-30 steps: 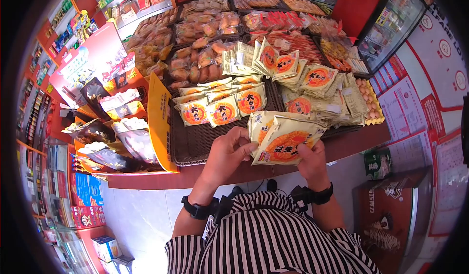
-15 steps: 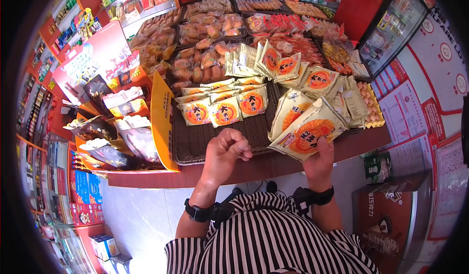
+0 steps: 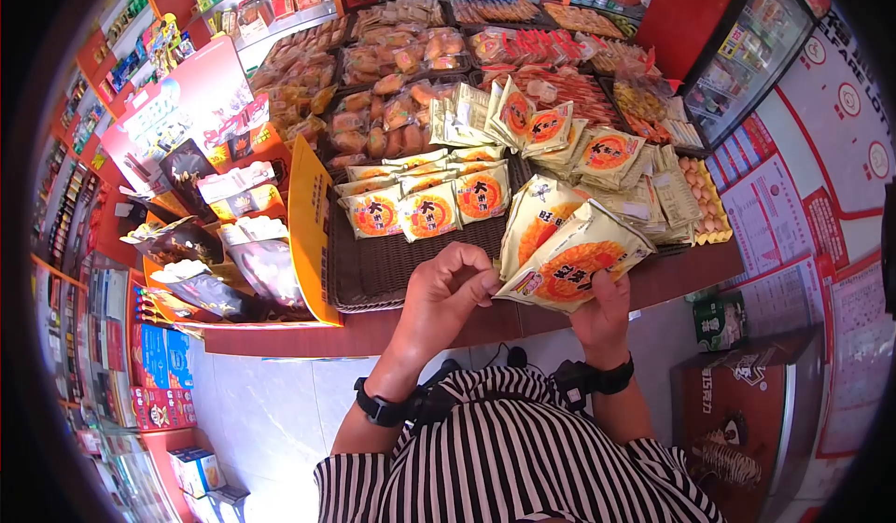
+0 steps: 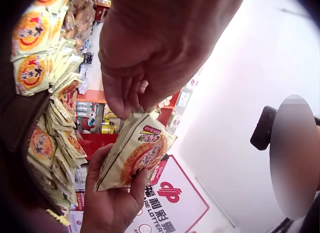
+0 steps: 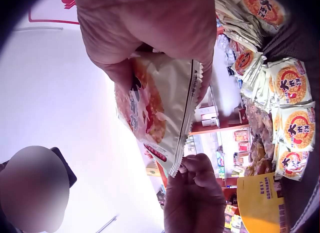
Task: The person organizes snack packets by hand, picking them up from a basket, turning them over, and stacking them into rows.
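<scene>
My right hand [image 3: 602, 316] grips a small bunch of cream rice cracker packets, its thumb across the front packet [image 3: 581, 260]. A second packet [image 3: 541, 215] fans out behind that one. At the packets' left corner, my left hand [image 3: 450, 285] pinches the edge with curled thumb and fingers. In the left wrist view the left hand [image 4: 150, 58] reaches down to the top edge of the held packets [image 4: 137, 155]. Several matching packets [image 3: 429, 210] stand in rows in a brown wicker basket [image 3: 373, 276] just beyond the left hand.
Right of the rows lies a heap of loose cracker packets [image 3: 611, 154], beside an egg tray [image 3: 714, 206]. A yellow display box [image 3: 313, 234] with dark snack bags borders the basket on the left. Trays of wrapped pastries [image 3: 401, 56] fill the back. The counter's red-brown edge [image 3: 280, 341] runs in front.
The left hand came off the packets, drew back to the left with fingers curled, and is now at their corner again. The right hand moved the packets right, fanned apart, then slightly back left.
</scene>
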`<action>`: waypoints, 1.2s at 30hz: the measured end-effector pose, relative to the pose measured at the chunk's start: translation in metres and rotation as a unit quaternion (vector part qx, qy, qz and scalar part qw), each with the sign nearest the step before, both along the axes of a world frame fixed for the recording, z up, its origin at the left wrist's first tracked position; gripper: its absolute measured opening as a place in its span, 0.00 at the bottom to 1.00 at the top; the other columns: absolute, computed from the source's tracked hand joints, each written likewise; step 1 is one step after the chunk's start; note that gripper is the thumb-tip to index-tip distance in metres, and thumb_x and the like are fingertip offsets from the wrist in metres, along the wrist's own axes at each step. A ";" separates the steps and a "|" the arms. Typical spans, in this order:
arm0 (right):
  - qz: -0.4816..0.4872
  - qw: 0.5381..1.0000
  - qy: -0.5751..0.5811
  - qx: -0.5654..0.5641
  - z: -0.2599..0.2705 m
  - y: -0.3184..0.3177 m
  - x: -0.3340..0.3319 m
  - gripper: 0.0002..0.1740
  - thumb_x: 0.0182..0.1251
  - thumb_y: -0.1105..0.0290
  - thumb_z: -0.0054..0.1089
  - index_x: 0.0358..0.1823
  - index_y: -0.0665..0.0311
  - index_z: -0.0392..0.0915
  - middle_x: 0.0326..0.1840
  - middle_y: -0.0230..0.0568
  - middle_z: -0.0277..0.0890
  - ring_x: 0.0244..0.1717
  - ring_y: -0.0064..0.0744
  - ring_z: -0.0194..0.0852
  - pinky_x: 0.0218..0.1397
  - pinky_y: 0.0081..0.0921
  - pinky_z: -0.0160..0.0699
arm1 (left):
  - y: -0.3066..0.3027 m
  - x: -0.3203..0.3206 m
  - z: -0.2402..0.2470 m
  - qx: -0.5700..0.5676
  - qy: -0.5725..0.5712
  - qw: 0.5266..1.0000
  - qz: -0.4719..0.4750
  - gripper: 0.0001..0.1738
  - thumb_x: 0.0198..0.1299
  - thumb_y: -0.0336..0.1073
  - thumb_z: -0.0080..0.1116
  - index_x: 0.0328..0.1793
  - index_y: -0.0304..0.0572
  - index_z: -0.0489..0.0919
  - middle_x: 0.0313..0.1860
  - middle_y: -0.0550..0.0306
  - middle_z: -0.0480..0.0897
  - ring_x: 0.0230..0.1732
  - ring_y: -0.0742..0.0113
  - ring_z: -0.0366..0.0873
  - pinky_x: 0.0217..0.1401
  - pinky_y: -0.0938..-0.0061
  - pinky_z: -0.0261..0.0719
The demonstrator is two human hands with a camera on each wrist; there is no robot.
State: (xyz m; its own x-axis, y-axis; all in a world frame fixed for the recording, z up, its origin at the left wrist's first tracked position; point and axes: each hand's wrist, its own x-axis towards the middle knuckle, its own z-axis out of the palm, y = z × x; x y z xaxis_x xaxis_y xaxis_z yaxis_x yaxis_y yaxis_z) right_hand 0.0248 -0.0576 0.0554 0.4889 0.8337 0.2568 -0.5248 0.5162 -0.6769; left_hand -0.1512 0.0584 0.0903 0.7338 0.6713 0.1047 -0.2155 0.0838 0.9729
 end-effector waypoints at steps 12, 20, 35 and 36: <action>0.018 1.000 0.007 -0.002 0.004 -0.003 -0.007 0.29 0.64 0.71 0.53 0.65 0.71 0.58 0.61 0.47 0.67 0.60 0.39 0.70 0.62 0.40 0.71 | 0.007 -0.006 -0.014 -0.073 -0.078 0.993 -0.059 0.06 0.60 0.26 0.58 0.41 0.37 0.74 0.34 0.64 0.76 0.33 0.80 0.73 0.37 0.84 0.74; -0.010 1.000 0.006 0.014 0.004 -0.002 -0.013 0.26 0.65 0.73 0.52 0.64 0.70 0.60 0.60 0.46 0.69 0.58 0.38 0.72 0.62 0.39 0.72 | 0.003 -0.007 -0.007 0.024 -0.031 0.999 0.000 0.03 0.62 0.26 0.55 0.37 0.36 0.73 0.30 0.62 0.77 0.32 0.78 0.75 0.37 0.82 0.75; -0.038 0.994 -0.103 -0.005 0.010 0.002 -0.016 0.24 0.64 0.75 0.49 0.62 0.72 0.61 0.57 0.46 0.71 0.55 0.35 0.74 0.58 0.35 0.75 | 0.009 -0.009 -0.014 -0.097 -0.158 0.982 0.016 0.06 0.64 0.29 0.54 0.45 0.40 0.70 0.44 0.63 0.75 0.45 0.78 0.75 0.50 0.81 0.76; -0.035 0.993 -0.111 -0.010 0.011 0.002 -0.015 0.23 0.64 0.75 0.49 0.61 0.72 0.62 0.57 0.47 0.71 0.55 0.35 0.74 0.57 0.34 0.76 | 0.009 -0.008 -0.012 -0.061 -0.139 0.988 0.018 0.07 0.63 0.28 0.55 0.45 0.39 0.70 0.43 0.64 0.75 0.45 0.79 0.74 0.49 0.82 0.75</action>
